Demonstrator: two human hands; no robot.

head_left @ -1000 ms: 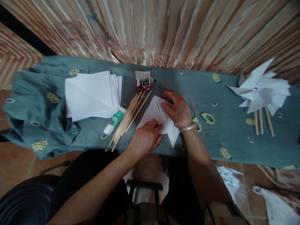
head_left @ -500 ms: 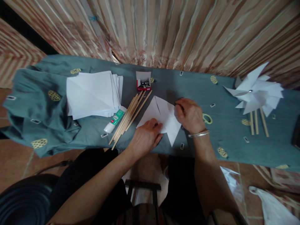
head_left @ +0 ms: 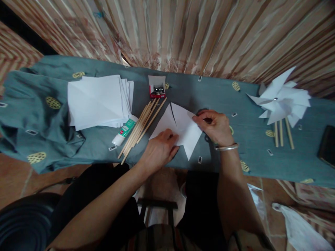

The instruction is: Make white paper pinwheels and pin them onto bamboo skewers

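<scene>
A white sheet of paper point(head_left: 187, 127) with slits cut in from its edges lies in front of me on the table. My left hand point(head_left: 163, 144) is closed on its near left part, fingers curled and pressed together. At the upper right edge, my right hand point(head_left: 213, 125) pinches the paper between thumb and forefinger. Beside the right hand a pair of scissors point(head_left: 231, 130) is mostly hidden, with a pale yellow-green handle showing. To the left of the paper lie several thin wooden sticks point(head_left: 142, 127) and a green and white glue stick point(head_left: 125, 130).
A stack of white paper point(head_left: 96, 101) is at the left. Behind the sticks stands an open red box point(head_left: 157, 91) of small metal pieces. White paper pinwheels point(head_left: 282, 99) on sticks lie at the right, near a dark phone point(head_left: 327, 146). A patterned green cloth point(head_left: 220, 90) covers the table.
My right hand has its fingers more extended now, pinching the paper's edge where it was more curled before. My left hand stays on the paper. The whole view has shifted slightly.
</scene>
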